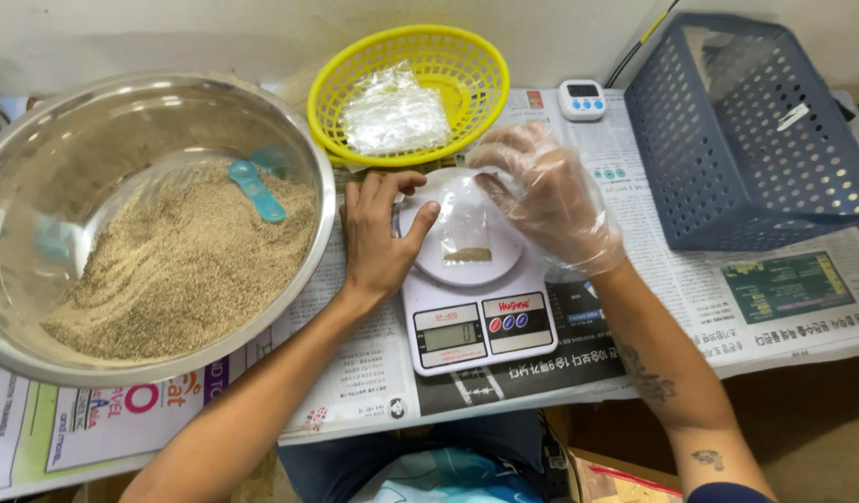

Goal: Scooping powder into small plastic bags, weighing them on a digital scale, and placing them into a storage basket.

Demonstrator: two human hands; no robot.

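Note:
A small clear plastic bag (466, 228) with a little tan grain at its bottom lies on the round platform of a white digital scale (476, 321). My left hand (378, 233), bare, rests at the platform's left edge with the thumb touching the bag's left side. My right hand (546, 196), in a loose clear plastic glove, pinches the bag's upper right edge. A large steel bowl (24, 154) at the left holds a heap of tan grain (182, 265) with a blue measuring spoon (257, 191) lying on it.
A yellow plastic basket (471, 61) with clear bags sits behind the scale. A small white timer (581, 99) lies to its right. A blue perforated crate (755, 177) stands tipped at the right. Newspaper (783, 307) covers the table.

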